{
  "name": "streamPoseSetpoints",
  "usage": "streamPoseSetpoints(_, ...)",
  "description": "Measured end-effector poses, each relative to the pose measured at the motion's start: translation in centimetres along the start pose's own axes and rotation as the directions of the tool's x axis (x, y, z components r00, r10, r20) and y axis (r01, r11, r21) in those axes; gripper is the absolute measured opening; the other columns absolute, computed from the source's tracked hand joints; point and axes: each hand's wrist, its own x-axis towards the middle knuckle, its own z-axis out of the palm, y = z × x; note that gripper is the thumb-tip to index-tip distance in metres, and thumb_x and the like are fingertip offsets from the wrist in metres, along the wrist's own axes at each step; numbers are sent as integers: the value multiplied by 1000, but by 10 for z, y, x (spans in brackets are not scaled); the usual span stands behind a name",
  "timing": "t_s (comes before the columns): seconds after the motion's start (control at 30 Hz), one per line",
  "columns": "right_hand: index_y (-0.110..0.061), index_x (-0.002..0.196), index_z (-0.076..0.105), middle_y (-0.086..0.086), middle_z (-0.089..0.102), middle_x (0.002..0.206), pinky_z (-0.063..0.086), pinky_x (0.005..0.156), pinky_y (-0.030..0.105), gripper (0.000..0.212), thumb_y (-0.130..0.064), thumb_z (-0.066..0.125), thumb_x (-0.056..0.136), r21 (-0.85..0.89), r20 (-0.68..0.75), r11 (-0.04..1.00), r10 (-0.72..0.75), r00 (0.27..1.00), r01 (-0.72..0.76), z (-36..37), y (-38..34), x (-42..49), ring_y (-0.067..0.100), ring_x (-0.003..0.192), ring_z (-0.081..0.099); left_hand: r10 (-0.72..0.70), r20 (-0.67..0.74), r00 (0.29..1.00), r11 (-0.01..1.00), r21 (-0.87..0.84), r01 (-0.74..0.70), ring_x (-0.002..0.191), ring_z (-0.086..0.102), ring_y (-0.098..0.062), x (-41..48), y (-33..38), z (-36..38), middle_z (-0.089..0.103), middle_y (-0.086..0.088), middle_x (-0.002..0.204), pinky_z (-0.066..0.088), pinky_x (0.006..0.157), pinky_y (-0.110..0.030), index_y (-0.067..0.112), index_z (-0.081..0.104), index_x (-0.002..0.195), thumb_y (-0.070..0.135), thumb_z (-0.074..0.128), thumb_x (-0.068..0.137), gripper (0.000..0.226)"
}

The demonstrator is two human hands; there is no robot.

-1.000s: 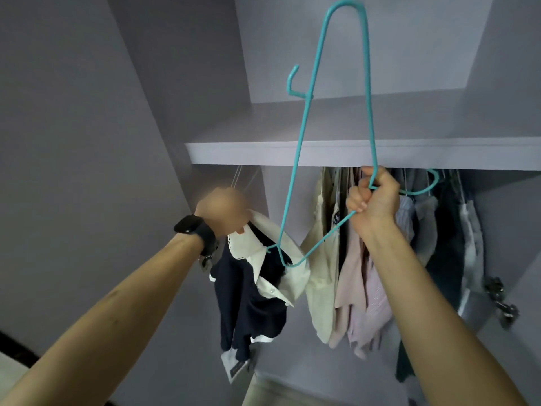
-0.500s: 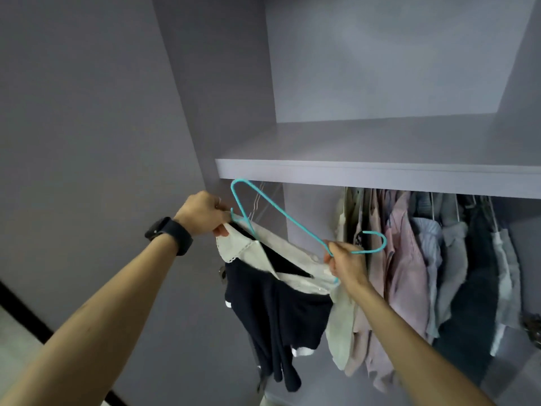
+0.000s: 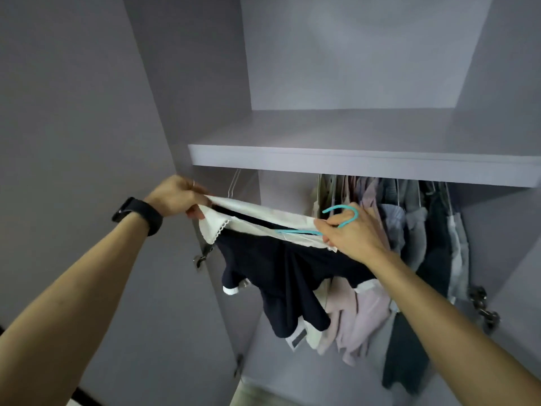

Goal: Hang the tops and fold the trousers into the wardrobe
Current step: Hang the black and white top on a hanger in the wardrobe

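Note:
A navy top [image 3: 281, 268] with a white collar [image 3: 251, 218] is stretched between my two hands in front of the open wardrobe. My left hand [image 3: 178, 197] pinches the collar's left end. My right hand [image 3: 351, 232] grips the teal wire hanger [image 3: 342, 218] at its neck together with the collar's right end. The hanger's hook sticks up above my right hand, and most of its frame is hidden inside the top.
The wardrobe shelf [image 3: 351, 162] runs above my hands. Several hung garments [image 3: 409, 230] fill the rail's right side. An empty white wire hanger [image 3: 234, 183] hangs at the left. Door hinges [image 3: 483, 306] stick out at the lower right.
The teal hanger came down from high above the shelf and slid into the top's neck. My hands moved apart and stretched the collar between them.

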Motion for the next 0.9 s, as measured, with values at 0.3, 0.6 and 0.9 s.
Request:
streamPoseSetpoints(0.3,-31,62,72,-11,67,65,35,95,40,50,-65,48,90,-284,324,932,-130,937,227,4,-44,22,13,86,62,121,186,975,937,302,-174,53,62,5,-21,57,88,69,17,59,50,63,-24,34,70,100,53,60,82,29)
streamPoseSetpoints(0.6,-20,50,55,-1,65,56,53,72,40,69,-73,42,92,3,75,991,-131,989,131,7,-52,22,20,64,62,428,273,862,836,243,-492,109,56,-9,-26,57,125,67,12,113,44,95,-28,39,70,111,55,64,89,28)
streamPoseSetpoints(0.9,-42,139,52,-13,58,138,28,117,46,58,-75,35,94,332,260,908,171,950,-254,37,29,-4,14,132,46,374,207,904,923,14,-385,53,66,-5,-24,40,135,72,17,70,55,69,-25,32,71,88,35,58,100,17)
